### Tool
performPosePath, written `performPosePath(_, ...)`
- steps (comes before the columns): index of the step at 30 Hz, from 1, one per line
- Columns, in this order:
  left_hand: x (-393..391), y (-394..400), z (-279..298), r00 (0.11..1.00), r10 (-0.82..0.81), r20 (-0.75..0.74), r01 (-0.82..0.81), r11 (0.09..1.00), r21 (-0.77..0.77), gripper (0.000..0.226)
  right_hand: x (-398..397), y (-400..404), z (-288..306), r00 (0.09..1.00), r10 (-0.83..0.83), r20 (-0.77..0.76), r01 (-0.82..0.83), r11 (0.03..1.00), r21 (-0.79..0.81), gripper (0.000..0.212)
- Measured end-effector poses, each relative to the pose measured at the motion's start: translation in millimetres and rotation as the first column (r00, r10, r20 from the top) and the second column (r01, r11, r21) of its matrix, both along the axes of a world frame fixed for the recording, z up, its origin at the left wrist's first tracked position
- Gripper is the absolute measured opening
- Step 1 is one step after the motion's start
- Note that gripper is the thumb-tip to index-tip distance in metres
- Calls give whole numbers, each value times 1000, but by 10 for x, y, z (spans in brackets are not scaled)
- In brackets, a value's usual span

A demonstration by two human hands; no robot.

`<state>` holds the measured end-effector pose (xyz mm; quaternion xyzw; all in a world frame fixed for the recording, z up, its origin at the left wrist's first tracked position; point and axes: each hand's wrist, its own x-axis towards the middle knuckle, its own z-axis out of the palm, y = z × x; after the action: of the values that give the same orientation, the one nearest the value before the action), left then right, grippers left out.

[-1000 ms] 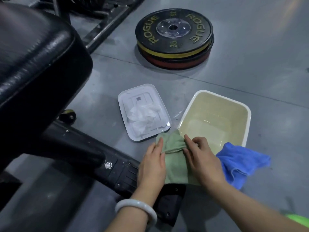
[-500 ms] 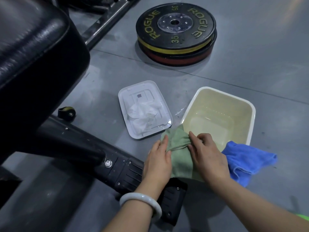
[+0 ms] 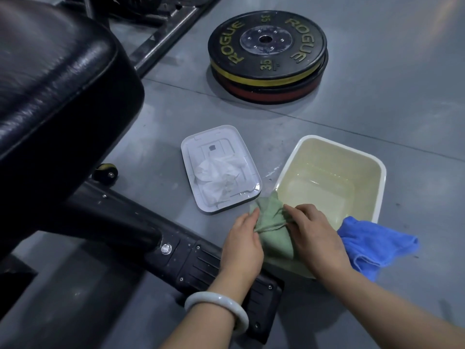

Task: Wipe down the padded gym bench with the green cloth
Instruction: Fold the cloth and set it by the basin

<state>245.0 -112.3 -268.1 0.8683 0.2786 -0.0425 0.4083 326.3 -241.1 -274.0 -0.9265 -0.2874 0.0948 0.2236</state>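
Both your hands are on the green cloth [image 3: 273,224], which is draped over the near-left corner of the cream basin [image 3: 377,172] on the floor: left hand [image 3: 242,246] pinches its left edge, right hand [image 3: 315,238] has fingers closed on a bunched fold. The padded bench [image 3: 55,79] sits upper left, apart from the cloth. A blue cloth [image 3: 372,244] lies just beside your right hand; a white tray [image 3: 241,144] sits left of the basin.

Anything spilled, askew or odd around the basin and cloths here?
Slightly. A small wet smear marks the floor between the white tray and the basin. The blue cloth hangs half over the basin's rim. The crumpled wipe in the tray looks used.
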Motion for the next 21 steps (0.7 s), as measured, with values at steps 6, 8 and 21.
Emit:
performPosePath(6,105,23,57,988,87,127,-91,995,28,46,127,-37,-73,988,-63,144,41,988,149,32)
performPosePath(8,104,15,58,993,31,115,-33,999,19,48,130,-62,-92,984,-76,161,50,986,162,31)
performPosePath(21,28,-32,59,928,-207,-311,256,959,125,61,91,-186,-180,997,6,77,-8,1000,27,42)
